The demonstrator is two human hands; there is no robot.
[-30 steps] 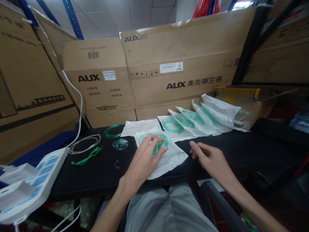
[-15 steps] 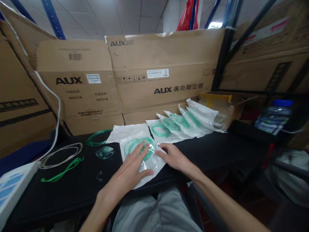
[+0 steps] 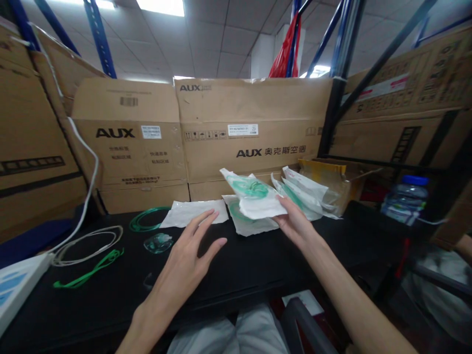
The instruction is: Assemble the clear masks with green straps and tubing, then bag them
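Brown printed cardboard panels [image 3: 210,108] stand behind a matte black tabletop [image 3: 258,268].

Right hand [image 3: 297,228]: thumb and fingers pinch the near right end of a flat white pouch with a clear face and coiled green tubing inside [image 3: 254,189]. Fingers underneath are hidden. Pouch is raised and tilted; its long axis runs obliquely from the grip toward the far left, so most of it projects ahead and left of the right hand. Right hand is clearly the nearer.

Left hand [image 3: 184,260]: fingers spread, thumb well apart, nothing held. Held pouch lies ahead and to the right of it, across a gap. Its fingertips overlap a plain white flat packet [image 3: 195,214] in view; contact cannot be told.

Farther out: beneath the held pouch, a second white-edged pouch with pale green contents [image 3: 254,227] lies on the tabletop. Right of these, a leaning row of white pouches [image 3: 304,191]. Left of the packet, a loose coil of green tubing [image 3: 142,223]; nearer, a clear green-tinted moulded piece [image 3: 158,243]; farther left, a bright green strap [image 3: 90,269].
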